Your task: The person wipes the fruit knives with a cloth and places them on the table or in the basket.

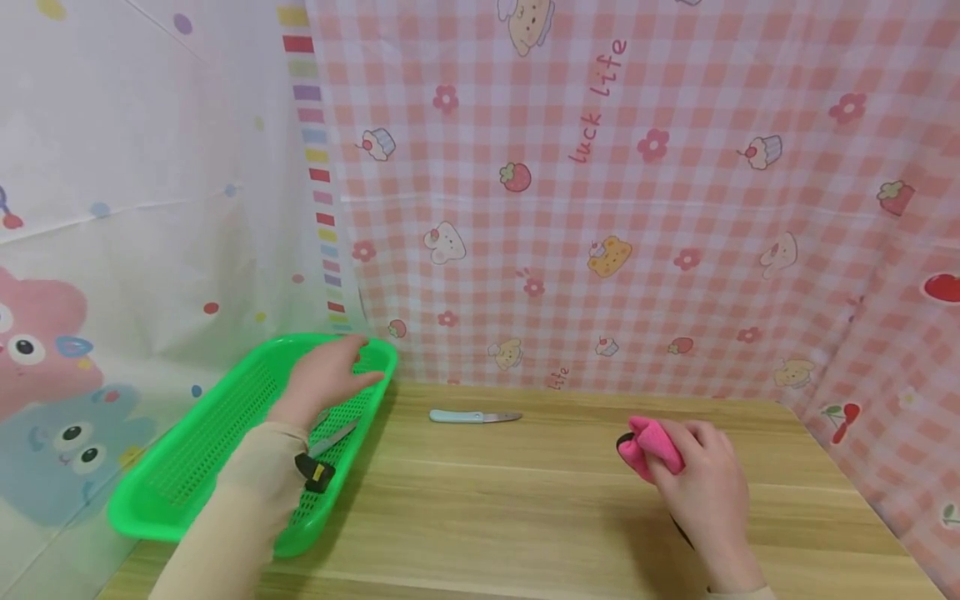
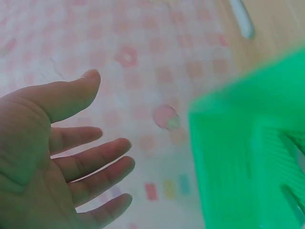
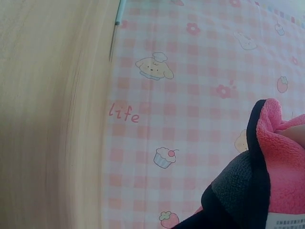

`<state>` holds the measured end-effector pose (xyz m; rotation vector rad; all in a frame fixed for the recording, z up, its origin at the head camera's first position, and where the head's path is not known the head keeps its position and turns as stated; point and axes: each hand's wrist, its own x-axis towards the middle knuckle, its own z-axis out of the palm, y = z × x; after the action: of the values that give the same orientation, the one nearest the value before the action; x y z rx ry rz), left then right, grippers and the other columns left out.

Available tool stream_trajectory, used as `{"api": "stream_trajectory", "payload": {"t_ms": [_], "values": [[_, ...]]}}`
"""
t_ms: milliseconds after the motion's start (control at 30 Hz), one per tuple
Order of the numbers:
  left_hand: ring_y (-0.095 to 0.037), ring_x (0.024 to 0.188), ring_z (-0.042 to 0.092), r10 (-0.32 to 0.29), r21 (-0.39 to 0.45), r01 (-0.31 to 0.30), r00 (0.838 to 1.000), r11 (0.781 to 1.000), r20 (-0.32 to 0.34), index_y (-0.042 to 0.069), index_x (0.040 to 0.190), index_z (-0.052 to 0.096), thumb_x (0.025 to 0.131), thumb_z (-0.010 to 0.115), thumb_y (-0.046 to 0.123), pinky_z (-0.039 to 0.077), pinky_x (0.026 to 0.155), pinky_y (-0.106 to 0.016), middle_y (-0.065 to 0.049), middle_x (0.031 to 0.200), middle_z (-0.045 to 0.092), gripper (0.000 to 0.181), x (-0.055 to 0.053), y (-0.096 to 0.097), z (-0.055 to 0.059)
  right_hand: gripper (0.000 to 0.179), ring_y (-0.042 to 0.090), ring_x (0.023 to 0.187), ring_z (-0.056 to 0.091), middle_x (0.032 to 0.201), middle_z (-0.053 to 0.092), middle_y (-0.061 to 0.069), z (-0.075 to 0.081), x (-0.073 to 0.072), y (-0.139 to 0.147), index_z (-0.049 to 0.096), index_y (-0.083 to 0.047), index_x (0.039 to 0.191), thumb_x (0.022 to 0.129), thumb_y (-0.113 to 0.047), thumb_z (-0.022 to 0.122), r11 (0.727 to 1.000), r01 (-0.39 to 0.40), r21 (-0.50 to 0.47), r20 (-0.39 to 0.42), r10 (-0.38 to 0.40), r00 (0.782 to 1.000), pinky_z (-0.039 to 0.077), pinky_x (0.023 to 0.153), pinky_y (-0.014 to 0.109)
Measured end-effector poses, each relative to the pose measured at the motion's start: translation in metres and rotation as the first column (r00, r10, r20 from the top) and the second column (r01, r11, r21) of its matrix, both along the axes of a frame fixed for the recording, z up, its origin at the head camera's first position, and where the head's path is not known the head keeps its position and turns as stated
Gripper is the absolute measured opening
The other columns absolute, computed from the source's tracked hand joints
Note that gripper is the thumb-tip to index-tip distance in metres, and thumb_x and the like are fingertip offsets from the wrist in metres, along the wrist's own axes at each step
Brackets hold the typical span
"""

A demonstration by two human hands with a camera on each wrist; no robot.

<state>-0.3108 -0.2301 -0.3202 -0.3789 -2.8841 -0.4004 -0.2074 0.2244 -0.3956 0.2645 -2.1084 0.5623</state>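
My left hand (image 1: 330,375) is above the far end of the green plastic basket (image 1: 187,521), fingers spread and apart from one another. Nothing lies in its palm in the left wrist view. Inside the basket, a metal blade (image 1: 335,437) shows partly behind my left wrist. On the table, right of the basket, lies a small knife (image 1: 457,417) with a pale blue handle, its blade pointing right. Over the table's right side, my right hand (image 1: 708,483) grips a bunched pink cloth (image 1: 651,450). The right wrist view shows the cloth's black edging, dark grey side and white label.
The wood-grain table (image 1: 480,508) ends at a pink checked curtain (image 1: 555,317) behind it. A white patterned sheet (image 1: 187,250) hangs on the left, close beside the basket. More checked cloth hangs along the right edge.
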Motion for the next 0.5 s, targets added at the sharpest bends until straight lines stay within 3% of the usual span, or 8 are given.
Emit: {"api": "stream_trajectory", "payload": {"t_ms": [133,267,367,500], "values": [[-0.035,0.102,0.064,-0.057,-0.021,0.056,0.996,0.998,-0.072,-0.001,0.133,0.054,0.089,0.074,0.036,0.053,0.080,-0.051,-0.018,0.115,0.067,0.061,0.007,0.021,0.009,0.031,0.035,0.078,0.056,0.087,0.061,0.013,0.000,0.000,0.000,0.073,-0.004,0.097,0.067,-0.002,0.082,1.000,0.000,-0.004,0.000,0.000,1.000,0.043,0.062,0.047],[-0.034,0.100,0.064,-0.087,-0.053,0.082,0.992,0.995,-0.089,0.000,0.133,0.055,0.087,0.075,0.038,0.054,0.078,-0.050,-0.016,0.115,0.067,0.063,0.013,0.042,0.010,0.030,0.035,0.079,0.056,0.087,0.062,0.013,0.000,0.000,0.000,0.073,-0.004,0.096,0.068,-0.003,0.083,1.000,0.004,-0.011,0.006,-0.004,1.000,0.043,0.063,0.047],[-0.036,0.105,0.063,-0.099,-0.070,0.093,0.991,0.993,-0.089,0.000,0.133,0.055,0.087,0.076,0.040,0.053,0.082,-0.052,-0.018,0.119,0.065,0.064,0.016,0.058,0.003,0.030,0.035,0.080,0.056,0.087,0.061,0.013,0.001,0.001,-0.001,0.073,-0.004,0.096,0.069,-0.004,0.084,1.000,0.005,-0.014,0.011,-0.005,1.000,0.043,0.063,0.048],[-0.036,0.109,0.061,-0.113,-0.074,0.106,0.988,0.992,-0.100,0.002,0.133,0.055,0.086,0.075,0.042,0.052,0.086,-0.052,-0.018,0.122,0.063,0.065,0.015,0.078,-0.016,0.031,0.036,0.078,0.057,0.086,0.061,0.013,0.001,0.002,-0.001,0.073,-0.004,0.097,0.069,-0.005,0.084,1.000,0.005,-0.007,0.012,-0.005,1.000,0.044,0.062,0.048]]}}
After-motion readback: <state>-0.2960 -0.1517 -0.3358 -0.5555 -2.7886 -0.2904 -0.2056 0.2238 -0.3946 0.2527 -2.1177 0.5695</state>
